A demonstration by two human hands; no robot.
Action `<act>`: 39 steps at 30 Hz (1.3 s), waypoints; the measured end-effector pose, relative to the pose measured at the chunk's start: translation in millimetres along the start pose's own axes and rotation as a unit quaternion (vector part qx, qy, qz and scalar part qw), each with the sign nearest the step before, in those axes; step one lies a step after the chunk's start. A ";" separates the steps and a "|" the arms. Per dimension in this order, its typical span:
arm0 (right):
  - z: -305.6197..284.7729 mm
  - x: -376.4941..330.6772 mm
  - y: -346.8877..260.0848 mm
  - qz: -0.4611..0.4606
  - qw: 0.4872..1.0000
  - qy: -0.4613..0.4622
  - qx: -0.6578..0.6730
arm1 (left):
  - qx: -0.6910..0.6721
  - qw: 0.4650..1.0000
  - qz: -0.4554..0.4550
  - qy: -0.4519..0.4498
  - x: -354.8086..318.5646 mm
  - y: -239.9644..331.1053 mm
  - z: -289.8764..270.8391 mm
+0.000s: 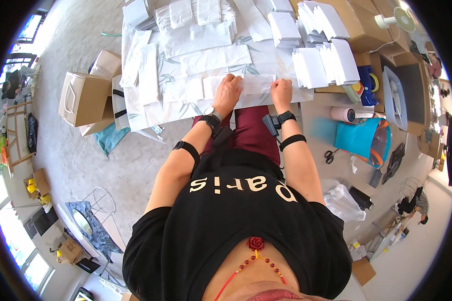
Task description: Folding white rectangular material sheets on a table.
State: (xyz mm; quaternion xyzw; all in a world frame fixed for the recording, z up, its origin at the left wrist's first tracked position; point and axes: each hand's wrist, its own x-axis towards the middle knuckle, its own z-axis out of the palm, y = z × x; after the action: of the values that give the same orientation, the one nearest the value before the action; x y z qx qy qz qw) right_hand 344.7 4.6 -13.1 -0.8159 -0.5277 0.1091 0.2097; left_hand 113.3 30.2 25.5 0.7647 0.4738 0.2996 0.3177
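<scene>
A long, flat white sleeve [258, 84] lies across the table's near edge, between and under my hands. My left hand [228, 94] is closed on its left part, fingers bent down together and pressed to it. At its right end my right hand [281, 93] is closed too, with the fingertips curled onto the end. Whether the sleeve is paper or thin plastic I cannot tell. Another white piece [186, 89] lies flat just left of my left hand. Beyond my hands a similar flat white strip [216, 60] rests on the leaf-patterned tablecloth [140, 116].
Stacks of folded white pieces [310, 67] stand at the table's right. More white sleeves [198, 39] are heaped at the back. Cardboard boxes [80, 98] flank the left side. On the right are a pink cup [342, 114], a blue bag [354, 138] and scissors [329, 156].
</scene>
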 end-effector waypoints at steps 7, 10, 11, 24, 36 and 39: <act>-6.1 -6.9 -18.0 -0.009 0.999 0.030 -0.004 | 0.010 0.999 -0.023 -0.020 0.0 0.4 -0.5; -9.9 -3.1 -22.3 0.026 0.996 0.064 -0.050 | 0.016 1.000 -0.020 -0.018 3.1 -3.6 2.2; -10.9 2.6 -19.2 0.059 0.997 0.029 -0.036 | 0.022 0.999 -0.018 -0.016 4.7 -4.3 4.1; -9.4 8.3 -10.9 -0.006 0.999 0.018 -0.040 | 0.018 0.999 -0.024 -0.025 3.5 -7.2 5.6; -25.7 3.8 -23.7 -0.022 0.993 -0.016 0.111 | 0.016 0.999 -0.020 -0.028 6.1 -8.3 6.6; -39.6 -0.2 -42.2 -0.040 0.988 0.004 0.148 | 0.026 0.999 -0.019 -0.029 6.8 -11.7 6.9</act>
State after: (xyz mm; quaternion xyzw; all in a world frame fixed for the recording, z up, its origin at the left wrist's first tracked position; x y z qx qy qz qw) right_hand 326.0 10.4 41.4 -0.7546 -0.5371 0.1741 0.3345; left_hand 114.8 39.1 13.2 0.7721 0.4862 0.2589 0.3168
